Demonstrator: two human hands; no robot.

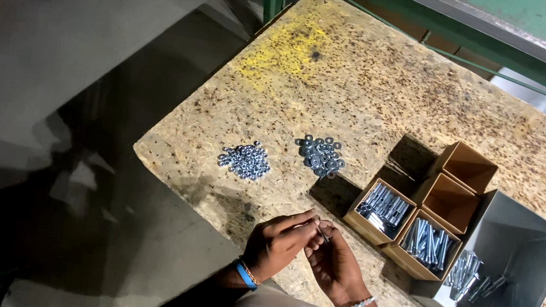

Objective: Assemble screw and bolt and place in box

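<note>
- Both hands meet at the near edge of the chipboard table [371, 89], fingertips pressed together over one small dark piece.
- The small bolt [324, 236] sits right between the two sets of fingertips; probably a bolt taking a nut, too small to be sure.
- Its long axis seems to run from near right to far left, slightly tilted; only a short stub shows.
- Left hand [279, 244]: fingers curled narrow, thumb and forefinger pinched on the bolt's left end.
- Right hand [336, 262]: fingers also closed narrow, pinching from the right; both hands equally close, touching the piece.
- Pile of nuts [245, 160] lies far left of the hands, well apart.
- Pile of washers [321, 155] lies straight beyond the hands, nearer the left hand than the boxes are.
- Cardboard boxes of bolts [407, 229] stand just right of the right hand; two more boxes behind them look empty.
- Metal bin [515, 287] at far right holds a few loose bolts.
- Blue band on the left wrist, pale beaded one on the right.
</note>
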